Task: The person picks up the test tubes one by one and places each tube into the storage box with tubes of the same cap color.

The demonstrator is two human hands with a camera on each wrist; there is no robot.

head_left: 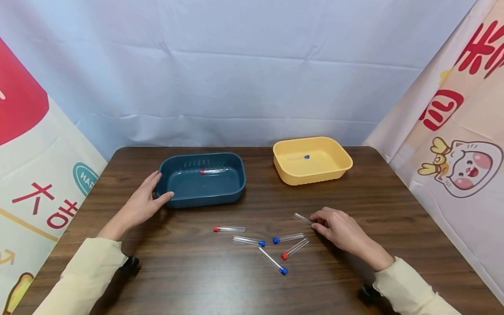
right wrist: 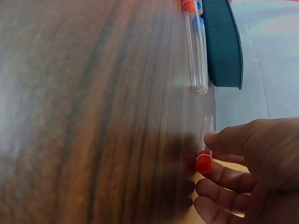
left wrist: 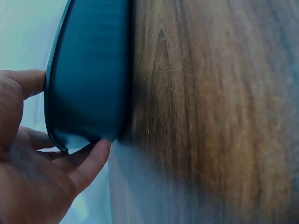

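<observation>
My left hand [head_left: 139, 205] holds the left end of a dark teal basin [head_left: 204, 200], thumb on the near rim and fingers round the end wall in the left wrist view. Between thumb and fingers, my right hand [head_left: 340, 229] pinches a clear test tube [head_left: 302, 218]; its red cap [right wrist: 204, 162] shows in the right wrist view. Left of that hand lie several loose tubes, among them a blue-capped tube [head_left: 288, 238] and a red-capped tube [head_left: 295, 248]. Inside the teal basin rests another red-capped tube [head_left: 213, 171].
A yellow basin [head_left: 289, 178] stands at the back right with a blue-capped tube [head_left: 306, 156] in it. Farther left on the wooden table [head_left: 189, 271] lies a red-capped tube [head_left: 229, 229]. White cloth [head_left: 252, 87] hangs behind the table.
</observation>
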